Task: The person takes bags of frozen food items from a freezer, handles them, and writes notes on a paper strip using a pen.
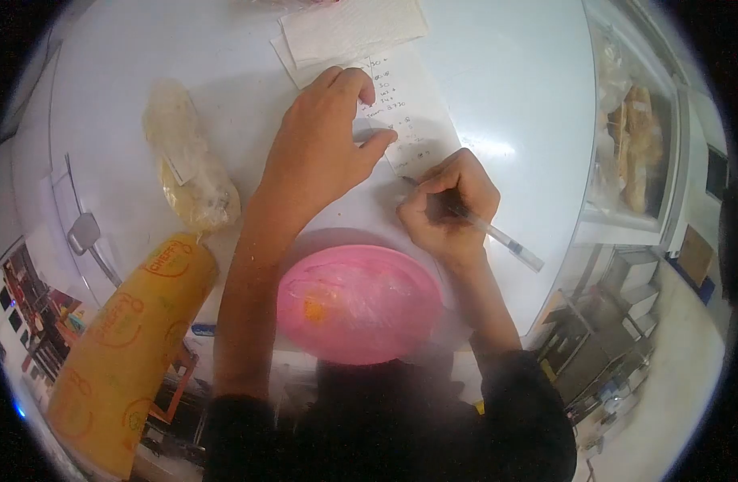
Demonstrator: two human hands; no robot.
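Note:
My right hand [453, 205] is closed around a clear-barrelled pen [509, 245], its tip down at the lower edge of a white sheet of paper [417, 104] with handwritten figures. My left hand [333, 132] lies over the left side of that sheet, thumb and index finger apart, holding nothing. Between my forearms sits a pink oval plastic lid or dish [377, 305], with a small orange patch on its left part.
A folded white paper [353, 32] covers the top of the sheet. Left on the white table [513, 72] lies a clear bag of pale food [188, 161], near a long yellow printed roll [136, 345]. A glass-sided case [634, 136] with bagged items stands at right.

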